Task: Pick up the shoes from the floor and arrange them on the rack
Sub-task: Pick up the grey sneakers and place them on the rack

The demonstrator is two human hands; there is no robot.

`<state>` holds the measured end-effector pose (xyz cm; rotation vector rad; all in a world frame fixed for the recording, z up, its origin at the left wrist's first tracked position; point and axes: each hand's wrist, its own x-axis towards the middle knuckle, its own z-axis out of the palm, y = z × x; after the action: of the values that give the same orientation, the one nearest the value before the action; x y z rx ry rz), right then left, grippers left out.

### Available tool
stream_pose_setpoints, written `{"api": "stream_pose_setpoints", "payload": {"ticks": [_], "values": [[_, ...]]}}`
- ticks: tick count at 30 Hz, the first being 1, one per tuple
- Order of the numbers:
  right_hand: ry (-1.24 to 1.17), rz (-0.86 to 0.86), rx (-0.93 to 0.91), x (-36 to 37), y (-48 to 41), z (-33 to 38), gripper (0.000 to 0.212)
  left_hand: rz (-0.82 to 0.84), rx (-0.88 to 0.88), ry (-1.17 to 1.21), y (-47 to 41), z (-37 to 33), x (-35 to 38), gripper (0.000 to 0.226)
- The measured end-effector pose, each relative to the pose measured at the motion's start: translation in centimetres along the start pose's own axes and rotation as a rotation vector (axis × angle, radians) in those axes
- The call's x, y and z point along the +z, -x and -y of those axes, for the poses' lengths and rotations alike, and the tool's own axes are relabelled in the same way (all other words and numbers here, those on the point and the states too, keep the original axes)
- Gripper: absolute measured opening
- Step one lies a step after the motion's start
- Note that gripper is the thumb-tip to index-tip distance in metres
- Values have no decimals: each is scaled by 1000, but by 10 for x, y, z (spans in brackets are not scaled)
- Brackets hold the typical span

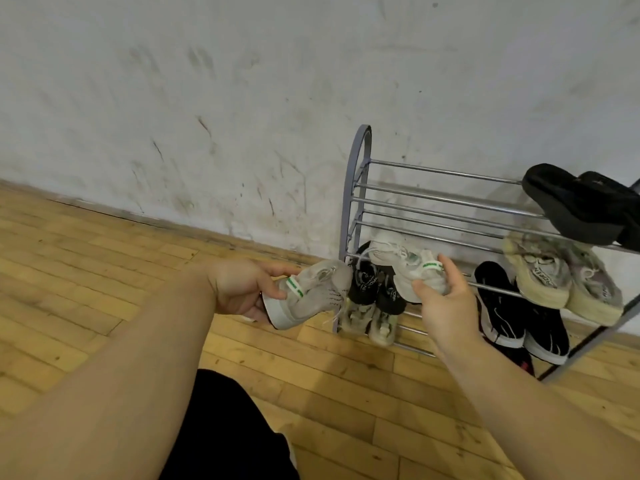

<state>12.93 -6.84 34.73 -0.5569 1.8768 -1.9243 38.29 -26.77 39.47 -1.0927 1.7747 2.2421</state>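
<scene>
My left hand [242,289] grips a white sneaker [311,296] by its heel, held in the air just left of the grey metal shoe rack [356,188]. My right hand [443,299] holds the matching white sneaker [398,261], with a green-lettered heel tab, at the left end of the rack's middle shelf. Below it sit small black-and-cream shoes [370,306] on the bottom shelf.
Black slippers [581,206] lie on the top shelf at right. Cream sneakers [554,278] and black sneakers [512,306] fill the right side of the lower shelves. The rack stands against a scuffed white wall [242,116] on a wooden floor [86,271].
</scene>
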Motion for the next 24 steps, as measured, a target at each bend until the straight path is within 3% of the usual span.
{"api": "stream_pose_setpoints", "payload": {"ticks": [4,14,16,20,24], "values": [[77,-116,-32,35,-27,-15,62,-17,92,83,-15,-9,5,57],[-81,-244,18,108,-122,-49,65,65,139,116,-22,-8,-21,68],[-14,-191,15,117,-132,-60,68,100,148,99,-20,-8,-27,65],[377,-7,-84,122,-126,-89,78,102,142,84,-18,-8,-33,63],[412,121,-83,107,-130,-87,70,80,118,87,-17,-8,-36,63]]}}
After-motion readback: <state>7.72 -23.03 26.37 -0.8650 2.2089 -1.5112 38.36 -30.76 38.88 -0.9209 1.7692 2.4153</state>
